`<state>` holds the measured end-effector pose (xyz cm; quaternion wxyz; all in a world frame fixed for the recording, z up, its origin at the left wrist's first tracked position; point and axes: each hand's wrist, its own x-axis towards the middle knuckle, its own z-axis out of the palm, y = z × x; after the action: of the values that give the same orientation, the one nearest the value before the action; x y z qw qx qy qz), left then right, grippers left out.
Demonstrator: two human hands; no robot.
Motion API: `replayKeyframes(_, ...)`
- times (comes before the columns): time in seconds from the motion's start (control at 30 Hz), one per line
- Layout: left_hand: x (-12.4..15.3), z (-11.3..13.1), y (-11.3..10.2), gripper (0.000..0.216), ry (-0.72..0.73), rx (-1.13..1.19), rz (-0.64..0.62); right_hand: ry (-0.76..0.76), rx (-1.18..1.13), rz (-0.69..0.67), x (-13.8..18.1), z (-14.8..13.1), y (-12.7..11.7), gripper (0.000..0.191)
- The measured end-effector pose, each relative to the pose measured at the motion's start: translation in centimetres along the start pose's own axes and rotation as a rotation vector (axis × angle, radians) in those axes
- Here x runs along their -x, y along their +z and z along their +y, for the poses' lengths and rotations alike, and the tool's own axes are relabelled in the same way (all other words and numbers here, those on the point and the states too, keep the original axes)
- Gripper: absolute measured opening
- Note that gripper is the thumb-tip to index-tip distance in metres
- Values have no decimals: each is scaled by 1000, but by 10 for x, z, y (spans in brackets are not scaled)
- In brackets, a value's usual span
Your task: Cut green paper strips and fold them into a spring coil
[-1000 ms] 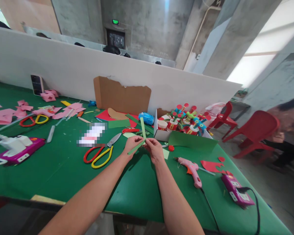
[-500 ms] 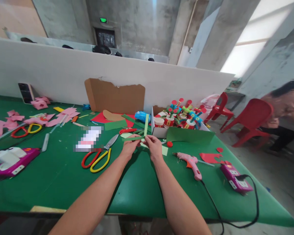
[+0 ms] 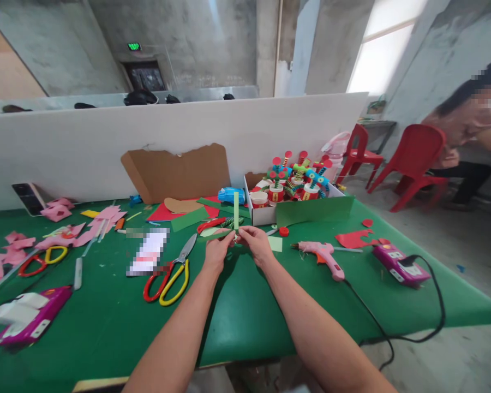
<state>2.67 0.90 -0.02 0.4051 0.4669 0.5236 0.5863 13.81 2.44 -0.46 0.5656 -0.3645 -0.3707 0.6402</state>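
Observation:
Over the green table, my left hand (image 3: 219, 252) and my right hand (image 3: 254, 244) meet with fingers pinched on green paper strips. A light green strip (image 3: 236, 210) stands upright from between the fingertips, and a darker green strip (image 3: 215, 235) runs leftward past my left fingers. Where the strips cross is mostly covered by my fingers. Large scissors (image 3: 175, 273) with one red and one yellow handle lie left of my left hand. A pink glue gun (image 3: 321, 256) rests right of my right hand. A pale green paper piece (image 3: 275, 243) lies just beyond it.
A white box (image 3: 263, 215) of paper-cup figures (image 3: 300, 180) stands at the back. Purple power strips (image 3: 401, 265) sit on both sides, with a black cord off the right edge. Pink paper scraps (image 3: 102, 221) cover the left. A seated person (image 3: 462, 125) is at far right.
The camera view has shifted, so the table things appear moved. My hands stay together on the strips; the darker strip now tilts more behind my left fingers.

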Motion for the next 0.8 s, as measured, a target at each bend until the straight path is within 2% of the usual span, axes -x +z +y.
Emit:
replayKeyframes(0.1, 0, -1, -1, 20, 17, -48, 15, 9, 12, 2, 0, 0, -1, 31)
replayKeyframes(0.27, 1, 0, -1, 18, 9, -122, 38, -76, 156, 48, -3, 0, -2, 27)
replayKeyframes(0.43, 2, 0, 0, 20, 12, -38, 17, -88, 223, 57, -4, 0, -4, 24)
replayKeyframes(0.8, 1, 0, 0, 22, -10, 43, -11, -64, 218, 2, -5, 2, -5, 25)
